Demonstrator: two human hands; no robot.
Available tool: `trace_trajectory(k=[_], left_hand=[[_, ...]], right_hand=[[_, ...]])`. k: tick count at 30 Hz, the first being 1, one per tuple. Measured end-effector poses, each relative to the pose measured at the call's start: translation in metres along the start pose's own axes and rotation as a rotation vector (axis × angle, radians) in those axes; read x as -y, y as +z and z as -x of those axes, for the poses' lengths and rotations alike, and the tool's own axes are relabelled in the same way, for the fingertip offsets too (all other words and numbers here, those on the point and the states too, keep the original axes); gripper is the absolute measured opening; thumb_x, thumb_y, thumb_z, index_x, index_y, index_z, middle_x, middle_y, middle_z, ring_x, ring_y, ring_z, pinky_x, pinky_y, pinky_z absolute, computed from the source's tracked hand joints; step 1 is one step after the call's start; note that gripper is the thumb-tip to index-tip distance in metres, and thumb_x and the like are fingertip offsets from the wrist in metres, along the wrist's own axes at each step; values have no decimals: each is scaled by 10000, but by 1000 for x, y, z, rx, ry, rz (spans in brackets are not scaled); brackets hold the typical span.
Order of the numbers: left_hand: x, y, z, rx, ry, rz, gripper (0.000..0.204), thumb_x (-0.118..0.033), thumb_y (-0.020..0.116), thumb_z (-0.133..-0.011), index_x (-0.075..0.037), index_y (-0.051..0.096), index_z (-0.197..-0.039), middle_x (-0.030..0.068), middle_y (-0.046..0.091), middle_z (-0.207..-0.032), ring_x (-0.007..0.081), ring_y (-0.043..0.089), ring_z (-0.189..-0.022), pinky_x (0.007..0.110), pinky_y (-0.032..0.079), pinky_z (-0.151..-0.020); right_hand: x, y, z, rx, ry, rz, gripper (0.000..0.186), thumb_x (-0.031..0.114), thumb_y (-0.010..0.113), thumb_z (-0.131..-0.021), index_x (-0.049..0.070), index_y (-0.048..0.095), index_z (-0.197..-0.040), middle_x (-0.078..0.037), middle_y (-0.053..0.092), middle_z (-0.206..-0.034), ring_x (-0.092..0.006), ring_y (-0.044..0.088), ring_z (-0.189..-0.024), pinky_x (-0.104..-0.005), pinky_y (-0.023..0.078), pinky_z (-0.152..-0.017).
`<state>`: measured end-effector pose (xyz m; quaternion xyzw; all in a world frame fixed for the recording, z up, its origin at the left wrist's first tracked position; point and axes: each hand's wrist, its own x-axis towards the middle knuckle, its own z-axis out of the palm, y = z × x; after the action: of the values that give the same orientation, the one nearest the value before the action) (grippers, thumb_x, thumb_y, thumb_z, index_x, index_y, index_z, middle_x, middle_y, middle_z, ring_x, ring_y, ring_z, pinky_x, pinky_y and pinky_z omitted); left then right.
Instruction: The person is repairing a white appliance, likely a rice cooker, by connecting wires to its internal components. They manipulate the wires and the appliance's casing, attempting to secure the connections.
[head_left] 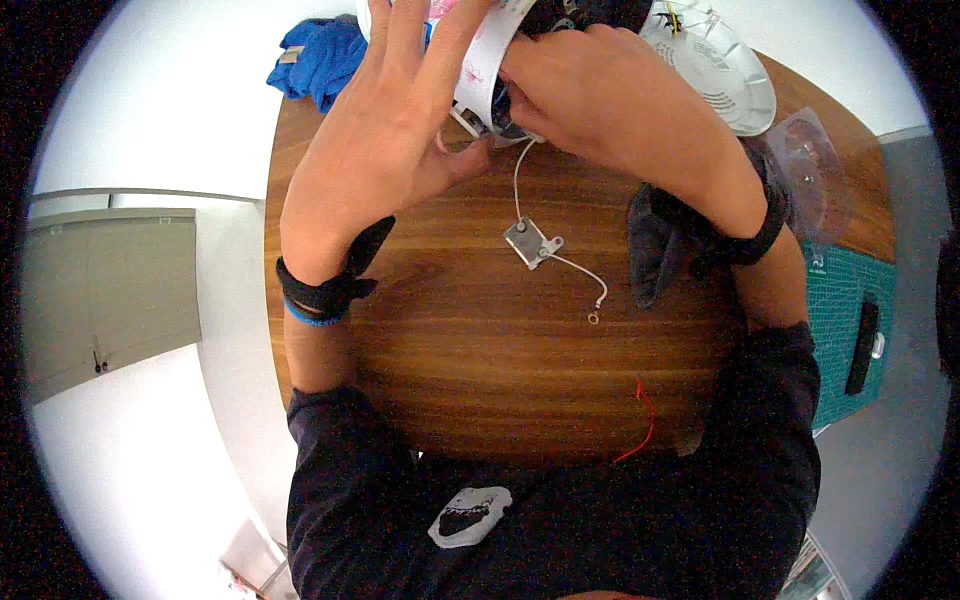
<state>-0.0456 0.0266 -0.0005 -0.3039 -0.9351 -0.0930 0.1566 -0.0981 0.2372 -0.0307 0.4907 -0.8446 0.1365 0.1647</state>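
At the far edge of the table, a white curved housing (pixel 487 62) with pinkish marks stands partly cut off by the picture's top. My left hand (pixel 385 140) grips it from the left, fingers up its side and thumb by its lower edge. My right hand (pixel 625 110) is closed at the housing's open side, its fingertips hidden among dark parts; what they pinch cannot be seen. A white wire (pixel 517 180) runs from below the housing to a small square metal piece (pixel 525 243) lying on the wood. From that piece, a second short white lead (pixel 588 275) ends in a ring terminal (pixel 594 319).
A blue cloth (pixel 325 60) lies at the far left, a white vented cover (pixel 715 80) at the far right. Beside my right forearm are a dark cloth (pixel 652 250), a clear plastic tray (pixel 815 170) and a green cutting mat (pixel 835 340). A red wire (pixel 650 420) lies near me.
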Motion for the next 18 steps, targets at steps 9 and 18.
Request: trace_trajectory(k=[9,18], left_hand=[[-7,-10,0,168,-150,78,935,116,459,-870,-101,96,-1704,408,-79,-1700,695,113,-1512,610,323,-1248],[-1,-7,4,18,6,-25,983,-118,726,-886,-64,156,-1686,424,36,-1689,658,234,-1507,600,315,-1252]], right_hand=[[-1,-31,-9,226,87,-77,237,154,667,-970,-72,645,-1038,-245,725,-957,-399,736,-859,-463,597,-759],[-5,-32,-10,130,128,-294,245,157,662,-965,-78,654,-894,-247,716,-804,-403,729,-756,-463,578,-701]])
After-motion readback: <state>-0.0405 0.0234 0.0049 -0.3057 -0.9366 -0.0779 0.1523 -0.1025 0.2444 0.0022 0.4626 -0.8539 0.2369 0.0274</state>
